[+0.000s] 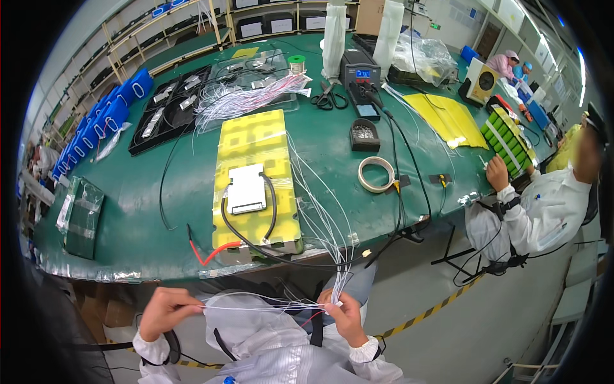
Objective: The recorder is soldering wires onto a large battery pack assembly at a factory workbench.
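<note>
Just off the table's near edge, my right hand [346, 318] is closed round a bundle of thin white wires [336, 256]. A small white piece, perhaps a connector, shows at its fingertips. My left hand [171, 311] pinches wire ends drawn out to the left, so strands stretch level between both hands. The bundle runs up over the table edge to the right side of a yellow-covered battery pack [252, 137]. On the pack lies a white flat module [247, 189] with thick black cables. A red cable [220, 249] sticks out at the pack's near left corner.
On the green table [153, 224] are a tape roll [376, 175], scissors [329, 99], a soldering station [360, 73], a black parts tray [169, 112] and a heap of white wires [249, 99]. A co-worker [543, 205] sits at right beside a green cell pack [508, 141].
</note>
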`<state>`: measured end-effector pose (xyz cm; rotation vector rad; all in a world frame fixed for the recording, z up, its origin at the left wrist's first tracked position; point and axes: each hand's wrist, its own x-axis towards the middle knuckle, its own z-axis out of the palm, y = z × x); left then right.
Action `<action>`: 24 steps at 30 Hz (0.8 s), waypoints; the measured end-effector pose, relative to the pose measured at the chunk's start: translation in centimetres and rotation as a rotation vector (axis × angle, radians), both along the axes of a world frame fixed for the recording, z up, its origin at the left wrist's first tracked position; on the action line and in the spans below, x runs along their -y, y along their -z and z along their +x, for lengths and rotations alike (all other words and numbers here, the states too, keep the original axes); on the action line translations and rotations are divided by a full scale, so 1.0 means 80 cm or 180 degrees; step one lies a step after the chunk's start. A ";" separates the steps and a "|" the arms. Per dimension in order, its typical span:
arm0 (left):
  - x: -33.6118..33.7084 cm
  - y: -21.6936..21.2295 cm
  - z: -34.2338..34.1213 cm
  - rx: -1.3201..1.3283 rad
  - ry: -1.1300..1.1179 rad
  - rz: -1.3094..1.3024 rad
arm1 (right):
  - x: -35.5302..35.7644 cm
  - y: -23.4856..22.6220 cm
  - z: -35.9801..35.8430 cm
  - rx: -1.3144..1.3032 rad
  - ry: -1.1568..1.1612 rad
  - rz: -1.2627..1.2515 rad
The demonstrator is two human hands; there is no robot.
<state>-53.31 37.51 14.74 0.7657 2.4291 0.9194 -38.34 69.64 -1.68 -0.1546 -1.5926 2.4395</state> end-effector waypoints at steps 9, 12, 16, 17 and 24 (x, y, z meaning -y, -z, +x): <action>-0.032 -0.019 -0.019 0.0113 -0.1628 0.1270 | 0.014 0.000 -0.018 -0.0130 0.0003 -0.0389; -0.056 -0.021 -0.020 0.1079 -0.1808 0.2504 | 0.024 -0.012 -0.023 0.0137 0.0302 -0.0702; -0.053 -0.025 -0.017 0.1621 -0.1702 0.2774 | 0.024 -0.015 -0.022 0.0252 0.0413 -0.0938; -0.052 -0.025 -0.015 0.1600 -0.1733 0.2786 | 0.022 -0.016 -0.020 0.0251 0.0376 -0.0938; -0.038 -0.013 -0.002 0.2074 -0.1802 0.3223 | 0.026 -0.021 -0.007 0.0281 0.0464 -0.0939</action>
